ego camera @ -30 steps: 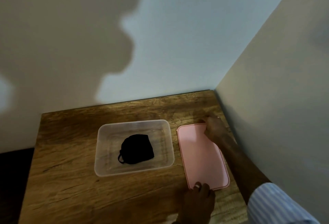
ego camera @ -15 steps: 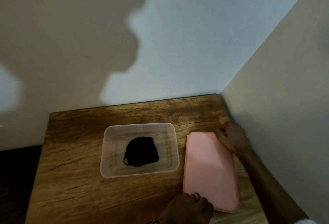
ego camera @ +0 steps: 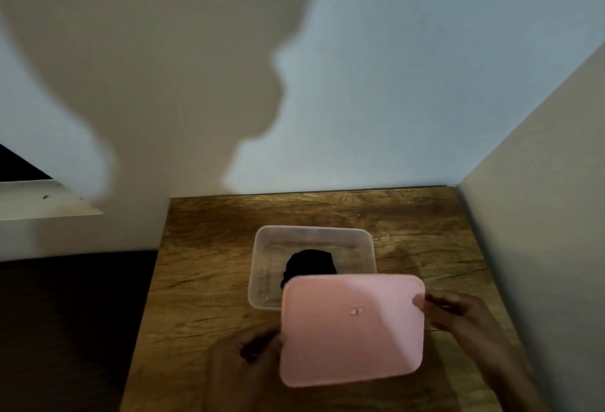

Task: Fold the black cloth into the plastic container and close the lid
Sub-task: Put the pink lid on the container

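A clear plastic container (ego camera: pixel 262 267) stands on the wooden table, with the folded black cloth (ego camera: pixel 309 262) lying inside it. A pink lid (ego camera: pixel 352 329) is lifted off the table and held in the air in front of the container, hiding its near right corner and the cloth's near edge. My left hand (ego camera: pixel 252 349) grips the lid's left edge. My right hand (ego camera: pixel 455 313) grips its right edge. The lid is apart from the container rim.
The wooden table (ego camera: pixel 203 280) fits into a corner: a wall runs along its far edge and another wall (ego camera: pixel 540 248) along its right side. Left of the table the floor drops away dark.
The lid lay flat on the table right of the container; both hands have lifted it, turned it and carried it left in front of the container. The camera has shifted.
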